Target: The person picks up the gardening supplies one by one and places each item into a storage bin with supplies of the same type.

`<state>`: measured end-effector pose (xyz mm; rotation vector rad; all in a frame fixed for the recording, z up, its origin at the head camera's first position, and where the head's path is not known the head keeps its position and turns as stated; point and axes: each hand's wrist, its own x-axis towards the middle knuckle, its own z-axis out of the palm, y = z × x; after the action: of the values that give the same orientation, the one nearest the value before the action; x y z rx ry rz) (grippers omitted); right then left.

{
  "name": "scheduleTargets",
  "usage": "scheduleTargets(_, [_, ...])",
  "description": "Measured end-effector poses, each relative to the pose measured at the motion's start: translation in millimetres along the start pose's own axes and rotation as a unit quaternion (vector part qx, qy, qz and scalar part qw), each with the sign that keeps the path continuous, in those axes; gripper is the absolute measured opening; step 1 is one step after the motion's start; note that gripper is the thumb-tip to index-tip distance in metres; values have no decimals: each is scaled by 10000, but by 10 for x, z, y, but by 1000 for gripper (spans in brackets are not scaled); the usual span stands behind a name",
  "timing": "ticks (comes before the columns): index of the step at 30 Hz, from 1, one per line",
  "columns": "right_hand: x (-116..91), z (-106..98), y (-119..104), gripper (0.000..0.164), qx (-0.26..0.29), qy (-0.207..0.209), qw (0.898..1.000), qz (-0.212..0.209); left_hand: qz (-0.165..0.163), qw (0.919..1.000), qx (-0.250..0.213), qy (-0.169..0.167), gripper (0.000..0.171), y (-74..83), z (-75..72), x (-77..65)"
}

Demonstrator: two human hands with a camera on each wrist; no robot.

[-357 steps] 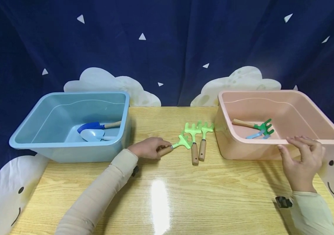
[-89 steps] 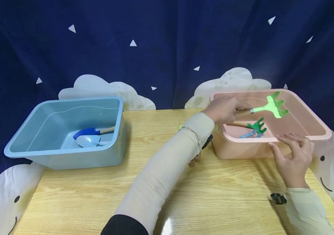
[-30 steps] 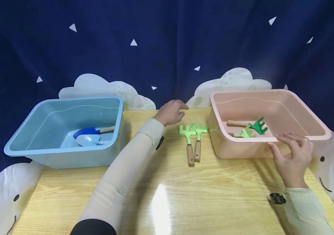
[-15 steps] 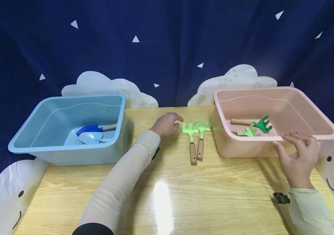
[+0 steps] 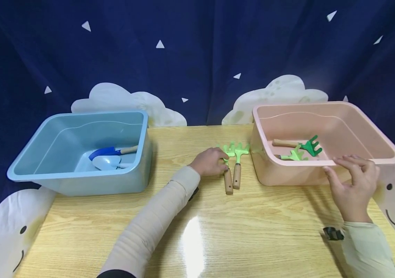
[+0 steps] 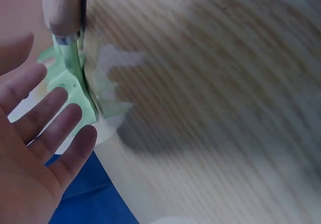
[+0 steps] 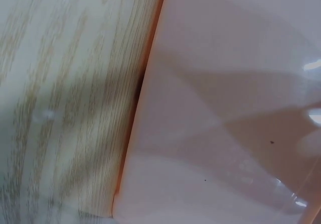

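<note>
Two light green hand rakes with wooden handles lie side by side on the table in the head view: the left rake [image 5: 228, 183] and the right rake [image 5: 237, 175]. My left hand [image 5: 208, 162] is at the neck of the left one, partly covering it. In the left wrist view its fingers [image 6: 52, 128] spread, slightly bent, before a green rake head [image 6: 70, 78]; no firm grip shows. My right hand [image 5: 355, 187] holds the front rim of the pink tub [image 5: 287, 173], fingers over the edge and thumb outside. The right wrist view shows mainly the tub's wall [image 7: 210, 108].
Inside the pink tub lie a dark green rake [image 5: 311, 146] and a light green rake [image 5: 295, 154]. At left, a light blue tub [image 5: 79, 183] contains a dark blue trowel [image 5: 103, 152] and a pale blue trowel [image 5: 107, 162]. A dark blue curtain [image 5: 197, 58] hangs behind the table.
A light green rake went from the table into the pink tub, carried by my left hand. That hand came back left, then moved down and right to the remaining rakes. My right hand stayed put.
</note>
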<state>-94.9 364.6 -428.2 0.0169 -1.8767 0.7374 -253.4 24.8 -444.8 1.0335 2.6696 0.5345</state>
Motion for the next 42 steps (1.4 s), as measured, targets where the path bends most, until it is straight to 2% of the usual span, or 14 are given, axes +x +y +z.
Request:
scheduleTargets(4, [9, 2, -17, 69, 42, 63, 10000, -21, 67, 9999, 47, -139, 43, 10, 18, -9])
scheduleTargets(10, [47, 13, -154, 73, 123, 91, 9999, -36, -162, 9992, 311, -211, 42, 33, 87, -21])
scheduleTargets(13, [50, 14, -206, 75, 124, 68, 9999, -36, -258, 9986, 446, -124, 41, 53, 137, -27])
scheduleTargets(19, [0, -12, -72, 69, 11, 45, 10000, 8, -384, 9961, 773, 175, 40, 118, 191, -26])
scheduleTargets(24, [-19, -16, 5, 67, -40, 38, 10000, -16, -543, 9950, 834, 74, 40, 139, 176, -23])
scheduleTargets(34, [-4, -17, -140, 75, 14, 27, 10000, 32, -652, 9944, 823, -83, 37, -66, 84, -52])
scheduleTargets(38, [-12, -16, -86, 70, 14, 25, 10000, 4, -654, 9952, 717, -130, 30, -166, 29, -85])
scheduleTargets(42, [-17, -18, -22, 69, 4, -12, 10000, -40, -731, 9954, 601, -135, 36, -249, -21, -127])
